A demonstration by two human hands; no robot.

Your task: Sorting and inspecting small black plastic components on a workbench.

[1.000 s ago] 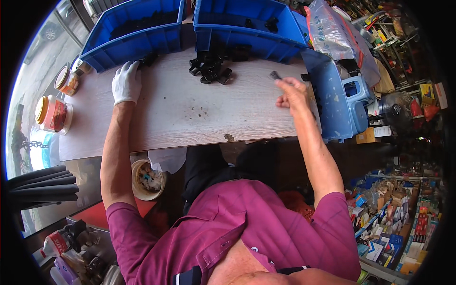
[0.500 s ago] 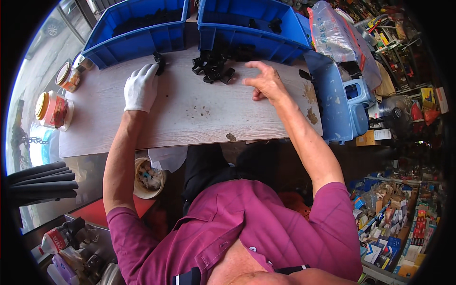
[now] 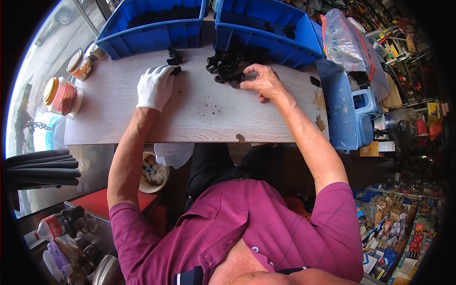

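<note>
Near the top middle of the frame, a pile of black parts (image 3: 224, 61) lies on the tabletop (image 3: 213, 127). The bare right hand (image 3: 266, 83) has thumb and forefinger parted around an end part (image 3: 236, 80); whether they grip it, I cannot tell. The gloved left hand (image 3: 156, 88) curls beside a small black piece (image 3: 176, 71), its hold unclear too. Many parts fill the upper-left blue bin (image 3: 153, 40), and a few lie in the upper-right blue bin (image 3: 270, 47); which are finished does not show. Printing marks the plastic sack (image 3: 349, 45), upper right; the jar (image 3: 61, 96), far left, has a label too small to read.
</note>
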